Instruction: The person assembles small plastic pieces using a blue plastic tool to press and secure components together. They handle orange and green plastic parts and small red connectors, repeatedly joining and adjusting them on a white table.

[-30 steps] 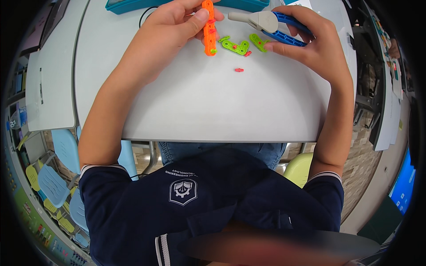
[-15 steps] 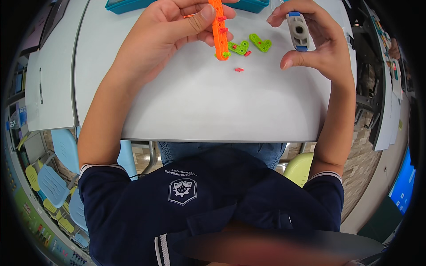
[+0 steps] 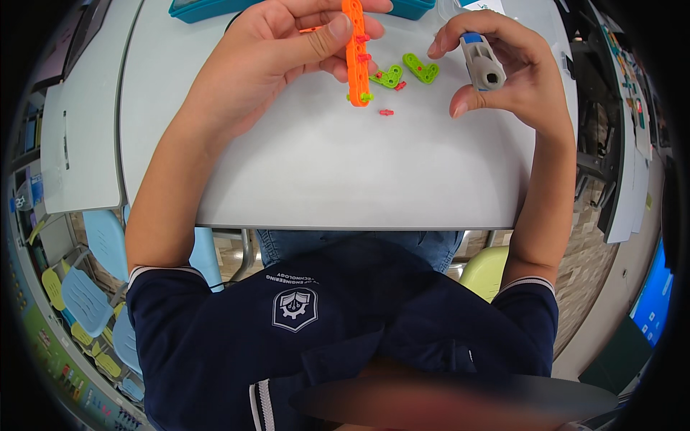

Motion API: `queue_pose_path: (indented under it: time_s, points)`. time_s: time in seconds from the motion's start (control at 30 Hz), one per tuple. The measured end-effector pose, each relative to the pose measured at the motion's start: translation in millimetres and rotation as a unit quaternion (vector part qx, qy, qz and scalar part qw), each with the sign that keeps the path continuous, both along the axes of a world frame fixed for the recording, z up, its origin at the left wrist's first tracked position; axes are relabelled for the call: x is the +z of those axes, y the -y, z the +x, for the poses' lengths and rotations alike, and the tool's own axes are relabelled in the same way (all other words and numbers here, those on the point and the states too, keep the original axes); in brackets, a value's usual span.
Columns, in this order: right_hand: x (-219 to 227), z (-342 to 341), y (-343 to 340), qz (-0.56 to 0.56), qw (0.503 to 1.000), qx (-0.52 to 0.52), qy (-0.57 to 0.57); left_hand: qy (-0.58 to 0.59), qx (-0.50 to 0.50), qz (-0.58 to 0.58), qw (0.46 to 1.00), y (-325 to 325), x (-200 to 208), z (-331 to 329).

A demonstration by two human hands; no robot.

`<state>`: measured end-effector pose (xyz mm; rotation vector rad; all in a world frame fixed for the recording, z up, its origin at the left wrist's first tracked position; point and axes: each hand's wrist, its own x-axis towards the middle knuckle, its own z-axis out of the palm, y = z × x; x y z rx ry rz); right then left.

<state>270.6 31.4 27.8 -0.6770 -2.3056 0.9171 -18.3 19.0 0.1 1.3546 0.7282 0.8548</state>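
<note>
My left hand point(image 3: 277, 54) grips an orange perforated building beam point(image 3: 356, 61) between thumb and fingers, above the table. Red connector pins point(image 3: 364, 57) stick out of the beam's right side, and a small green pin point(image 3: 366, 97) sits across its lower end. In my right hand point(image 3: 528, 79) is a grey-and-blue hand tool point(image 3: 483, 65), its holed end tilted toward me; the thumb and index finger curve apart beside it. Between the hands, two lime-green angled connectors point(image 3: 421, 69) lie on the table, with a loose red pin point(image 3: 387, 112) nearer to me.
The white table point(image 3: 345, 172) has its front edge close to my body. A teal tray point(image 3: 208, 8) stands at the far side, partly behind my left hand. Light blue chairs point(image 3: 88, 302) are on the left, and a yellow-green chair point(image 3: 483, 274) is by my right side.
The orange beam has come slightly lower in my left hand. In my right hand the tool has turned, its holed end swinging downward toward me. The parts on the table have not moved.
</note>
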Motion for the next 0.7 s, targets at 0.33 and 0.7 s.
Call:
queue_pose_path:
  time_s: [0.33,0.7]
  points:
    - [-1.4,2.7,2.9,-0.033,0.999,-0.016,0.019,-0.006,-0.017,0.003,1.000,0.9,0.7,0.1]
    - [0.2,1.3,3.6,-0.044,0.998,-0.023,0.025,-0.014,-0.020,0.008,1.000,0.8,0.6,-0.6]
